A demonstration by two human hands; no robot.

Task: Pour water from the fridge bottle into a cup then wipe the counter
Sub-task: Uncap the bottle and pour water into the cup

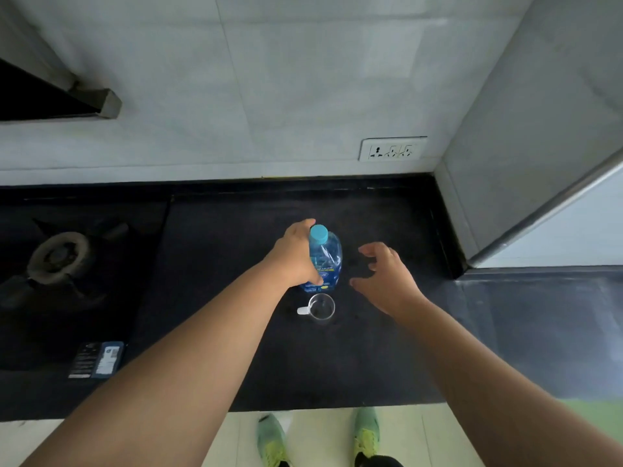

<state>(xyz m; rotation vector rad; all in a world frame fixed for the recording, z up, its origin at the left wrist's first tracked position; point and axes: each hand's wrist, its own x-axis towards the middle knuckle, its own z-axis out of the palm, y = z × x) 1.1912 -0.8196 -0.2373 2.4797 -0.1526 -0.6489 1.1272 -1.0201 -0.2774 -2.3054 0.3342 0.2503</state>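
— Bottle (324,261)? 
— Upright on the dark bench (387,348), cap on, gripped by the left hand (296,254). 
— Cup (322,306)? 
— Clear, set just in front of it. 
— Right hand (384,278)? 
— Held beside the bottle, fingers spread and loosely curled, nothing held.

cup (322,307) just before bottle (324,261)

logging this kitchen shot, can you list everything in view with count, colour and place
bottle: 1, clear blue with light blue cap, upright mid counter
cup: 1, clear with white handle, just in front of bottle
counter: 1, black
stove burner: 1, grey, left
packet: 1, black and blue, front left
wall socket: 1, white, back wall
shoes: 2, green, on the floor
left hand: grips bottle
right hand: fingers spread, beside bottle, holding nothing
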